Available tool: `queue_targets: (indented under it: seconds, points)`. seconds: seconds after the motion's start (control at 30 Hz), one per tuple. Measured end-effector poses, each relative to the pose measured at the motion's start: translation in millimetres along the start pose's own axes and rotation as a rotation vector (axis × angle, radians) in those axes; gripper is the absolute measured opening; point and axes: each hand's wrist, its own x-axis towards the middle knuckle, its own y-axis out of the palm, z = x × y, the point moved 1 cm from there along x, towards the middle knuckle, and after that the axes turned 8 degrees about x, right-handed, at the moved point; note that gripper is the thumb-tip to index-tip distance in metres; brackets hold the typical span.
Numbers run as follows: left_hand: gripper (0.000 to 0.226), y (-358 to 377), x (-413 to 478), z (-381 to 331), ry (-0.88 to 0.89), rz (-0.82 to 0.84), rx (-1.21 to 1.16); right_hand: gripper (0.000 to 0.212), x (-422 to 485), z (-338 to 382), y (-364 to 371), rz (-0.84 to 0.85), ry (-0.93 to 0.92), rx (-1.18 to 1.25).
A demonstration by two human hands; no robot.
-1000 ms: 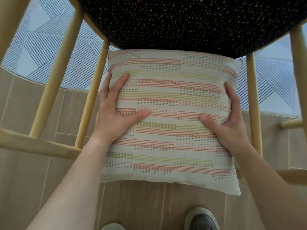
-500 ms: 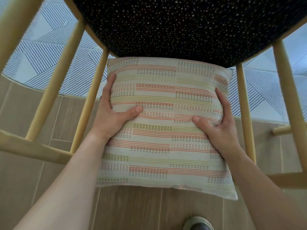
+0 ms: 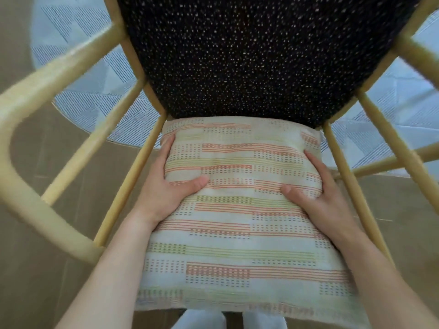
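1. Gripping the cushion (image 3: 237, 233) by its two side edges: left hand (image 3: 164, 186) curled round the left edge with the thumb pressed into the face, right hand (image 3: 325, 200) clasping the right edge the same way.
2. Compared with a second ago: shifted from fingers spread across the face to fingers tucked behind the edges, and carried forward until the far edge meets the rim of the dark speckled seat (image 3: 249, 55).
3. Probably close to being set down at the chair. Not let go yet. Cannot tell whether it is resting on anything.
4. Flanked by a yellow spindle (image 3: 128, 193) just beside the left hand and another (image 3: 349, 186) by the right. Curved rail (image 3: 35, 186) to the left, patterned rug (image 3: 78, 91) and tan floor (image 3: 47, 281) beneath.
5. Hemmed in by those two spindles: little room for knuckles when releasing.
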Motion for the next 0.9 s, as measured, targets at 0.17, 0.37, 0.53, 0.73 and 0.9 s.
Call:
queue_targets:
  seconds: [0.17,0.37,0.53,0.73,0.9]
  points:
    - [0.127,-30,-37,-87,-0.116,0.059,0.048,0.086,-34,82,-26,0.072,0.17,-0.05]
    - [0.127,-52,-61,-172,-0.288,0.17,0.021,0.084,-54,163,-55,0.147,0.33,-0.078]
    - [0.116,-66,-62,-218,-0.398,0.26,0.013,0.088,-58,206,-70,0.233,0.412,-0.1]
    - [0.118,-76,-60,-274,-0.478,0.339,0.093,0.095,-45,252,-91,0.366,0.497,-0.273]
    - [0.093,-97,-32,-319,-0.468,0.424,0.358,0.097,-20,281,-93,0.404,0.574,-0.271]
